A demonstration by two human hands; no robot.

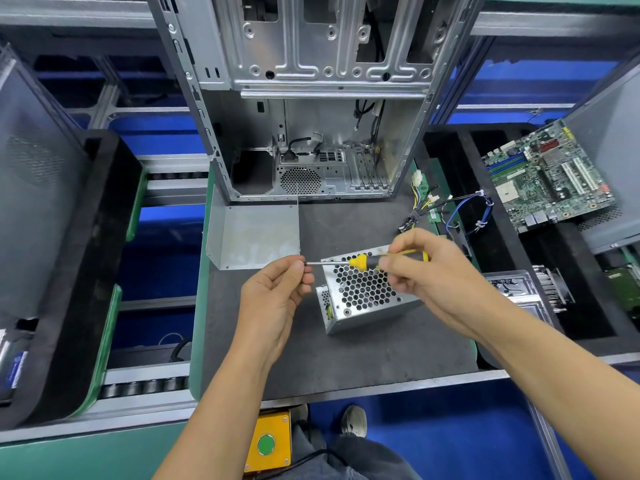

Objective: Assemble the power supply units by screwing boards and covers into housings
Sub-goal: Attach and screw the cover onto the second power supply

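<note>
Holding screwdriver (360,262) handle in right hand (420,268), left hand (277,292) pinching its tip, no legible writing

No legible text anywhere.

On the mat (346,358), the power supply (363,296) sits before the computer case (311,133) (metal cover (256,233) to its left).

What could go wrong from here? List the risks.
1. The left hand pinches at the tip of the screwdriver, probably seating a screw too small to see; a loose one could drop onto the mat.
2. Neither hand steadies the PSU, so it may slide under driving pressure.
3. The right hand holds the tool above the vent holes; a dropped screw might fall inside.
</note>
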